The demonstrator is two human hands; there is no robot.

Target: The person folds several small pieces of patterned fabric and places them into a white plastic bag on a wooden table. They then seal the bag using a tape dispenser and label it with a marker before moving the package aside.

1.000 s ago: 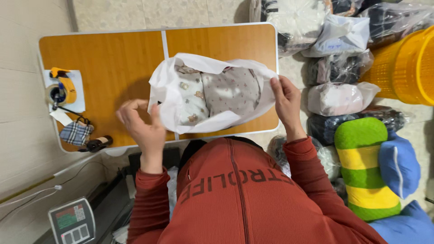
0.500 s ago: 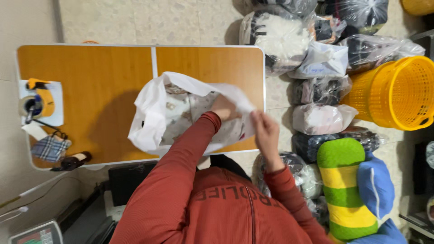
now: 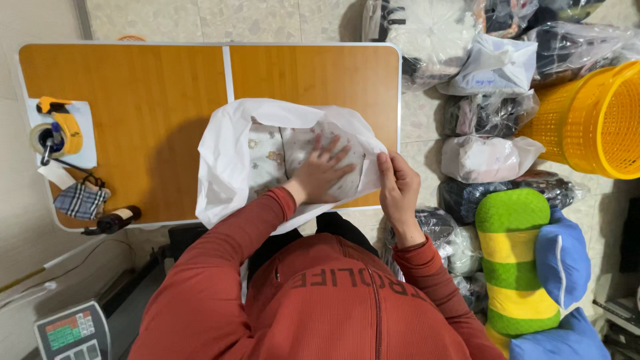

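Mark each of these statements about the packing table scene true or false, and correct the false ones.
1. The left hand lies flat on the folded patterned cloth inside the white plastic bag. True.
2. The right hand holds the tape dispenser. False: it grips the bag's right edge; the dispenser sits at the table's left end.
3. The bag lies on an orange wooden table. True.
4. The yellow basket stands on the table. False: it stands on the floor, right of the table.
5. Filled plastic bags lie on the floor to the right. True.
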